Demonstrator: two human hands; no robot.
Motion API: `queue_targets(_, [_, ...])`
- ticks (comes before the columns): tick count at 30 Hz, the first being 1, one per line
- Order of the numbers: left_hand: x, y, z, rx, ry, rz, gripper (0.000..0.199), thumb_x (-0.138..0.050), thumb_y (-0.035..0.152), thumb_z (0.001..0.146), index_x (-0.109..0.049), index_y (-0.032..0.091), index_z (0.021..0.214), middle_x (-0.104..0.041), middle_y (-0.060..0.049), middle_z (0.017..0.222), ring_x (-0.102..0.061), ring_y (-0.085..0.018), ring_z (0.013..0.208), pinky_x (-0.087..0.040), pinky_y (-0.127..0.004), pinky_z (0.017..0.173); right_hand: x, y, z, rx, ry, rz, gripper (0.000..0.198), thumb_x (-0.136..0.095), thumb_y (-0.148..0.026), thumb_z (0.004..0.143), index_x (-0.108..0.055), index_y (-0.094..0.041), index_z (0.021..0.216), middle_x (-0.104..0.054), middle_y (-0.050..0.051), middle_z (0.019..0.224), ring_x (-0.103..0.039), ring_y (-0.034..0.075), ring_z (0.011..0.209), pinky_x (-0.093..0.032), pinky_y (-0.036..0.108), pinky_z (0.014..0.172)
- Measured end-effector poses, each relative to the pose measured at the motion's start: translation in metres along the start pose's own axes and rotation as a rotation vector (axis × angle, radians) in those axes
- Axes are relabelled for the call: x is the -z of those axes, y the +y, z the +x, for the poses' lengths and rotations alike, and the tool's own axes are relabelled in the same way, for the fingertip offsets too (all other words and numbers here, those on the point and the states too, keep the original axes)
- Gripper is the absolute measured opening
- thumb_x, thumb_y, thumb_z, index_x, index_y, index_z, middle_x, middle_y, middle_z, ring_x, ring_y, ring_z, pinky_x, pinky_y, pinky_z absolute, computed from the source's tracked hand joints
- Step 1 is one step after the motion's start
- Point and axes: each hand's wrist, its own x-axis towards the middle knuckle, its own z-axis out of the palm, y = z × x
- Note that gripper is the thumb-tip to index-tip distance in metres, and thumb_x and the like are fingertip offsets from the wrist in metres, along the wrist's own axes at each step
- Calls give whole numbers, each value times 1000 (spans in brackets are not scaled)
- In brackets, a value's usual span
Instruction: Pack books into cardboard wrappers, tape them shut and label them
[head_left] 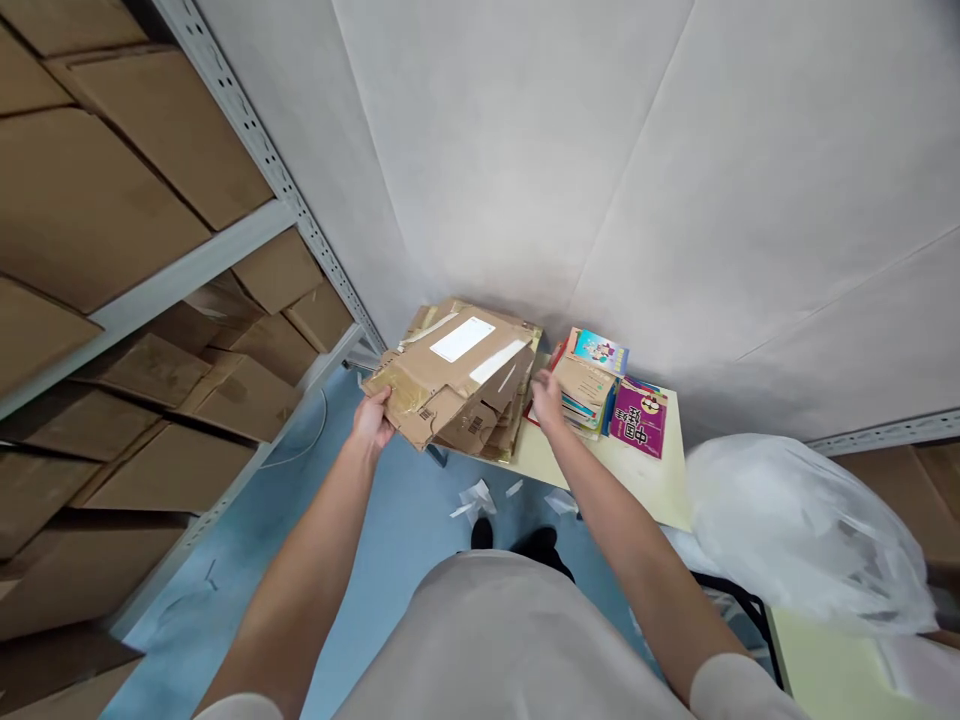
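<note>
My left hand (373,418) grips the near left corner of a flattened cardboard box (427,365), thumb on top and fingers underneath. The box has a white label and strips of tape, and lies tilted on a pile of other flattened boxes (501,440). My right hand (547,395) is between the pile's right side and a stack of books (581,385), its fingers curled. Whether it holds anything is hidden. A purple book (639,416) lies to the right of that stack, on the pale yellow table (664,480).
Metal shelving (191,255) filled with cardboard boxes (112,190) stands on the left. A grey wall (525,150) rises behind the table. To the right sits a large translucent plastic bag (802,530). White scraps (476,500) lie on the blue floor (390,560) near my feet.
</note>
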Motion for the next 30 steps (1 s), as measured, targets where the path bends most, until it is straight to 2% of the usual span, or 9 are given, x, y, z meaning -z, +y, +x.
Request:
queue_targets(3, [-2, 3, 1, -20, 16, -14, 29, -50, 5, 83, -59, 15, 108, -71, -7, 85, -71, -19, 82, -57, -37, 82, -20, -9, -17, 143, -244, -209, 40, -45, -20, 85, -57, -16, 124, -54, 13, 133, -46, 23, 126, -33, 43, 107])
queue_targets(5, [-2, 4, -1, -58, 9, -10, 30, -51, 4, 81, -60, 16, 107, -71, -5, 83, -71, -18, 80, -57, -36, 83, -32, -19, -25, 287, -444, -388, 42, -50, -24, 85, -55, -16, 127, -46, 13, 141, -36, 25, 134, -28, 44, 110])
queue_targets(7, [-1, 6, -4, -82, 0, -1, 30, -52, 4, 80, -60, 16, 106, -71, -5, 83, -70, -17, 78, -57, -36, 83, -40, -26, -30, 323, -568, -542, 46, -50, -32, 88, -50, -18, 132, -41, 12, 145, -31, 27, 137, -25, 49, 110])
queue_targets(13, [4, 37, -9, -128, -4, -69, 27, -52, 10, 82, -60, 14, 107, -70, -8, 90, -69, -21, 85, -57, -38, 84, -50, -31, -32, 249, -608, -730, 44, -48, -41, 89, -50, -26, 130, -38, 10, 147, -36, 30, 133, -20, 59, 106])
queue_targets(18, [4, 71, -20, -416, -77, -84, 28, -61, 13, 76, -62, 22, 102, -71, -1, 97, -67, -20, 92, -55, -37, 87, -51, -36, -22, 212, -623, -588, 45, -54, -41, 85, -55, -23, 126, -45, 13, 142, -43, 31, 129, -28, 55, 105])
queue_targets(21, [4, 73, -28, -473, -182, 27, 35, -74, 20, 67, -62, 23, 101, -71, 0, 99, -67, -19, 92, -54, -35, 88, -33, -29, -11, 114, -439, -147, 40, -55, -38, 82, -62, -20, 117, -60, 11, 128, -54, 28, 118, -38, 46, 102])
queue_targets(25, [-2, 56, -30, -381, -328, 206, 53, -83, 32, 57, -62, 22, 104, -71, -4, 102, -67, -23, 93, -54, -35, 85, 33, -7, -11, -168, 52, 502, 42, -47, -49, 83, -62, -23, 113, -68, 7, 114, -62, 26, 105, -45, 47, 96])
queue_targets(27, [-11, 42, -30, -303, -400, 284, 57, -84, 35, 54, -62, 21, 104, -71, -5, 100, -67, -24, 92, -55, -36, 81, 75, -2, -21, -203, 158, 652, 44, -53, -52, 81, -61, -25, 114, -64, 6, 121, -63, 25, 105, -45, 45, 97])
queue_targets(30, [-35, 16, -33, -170, -521, 401, 61, -85, 38, 50, -61, 20, 103, -72, -4, 94, -68, -24, 84, -56, -35, 74, 131, -7, -47, -189, 196, 677, 51, -67, -52, 73, -59, -27, 117, -60, 6, 129, -60, 24, 111, -45, 42, 98])
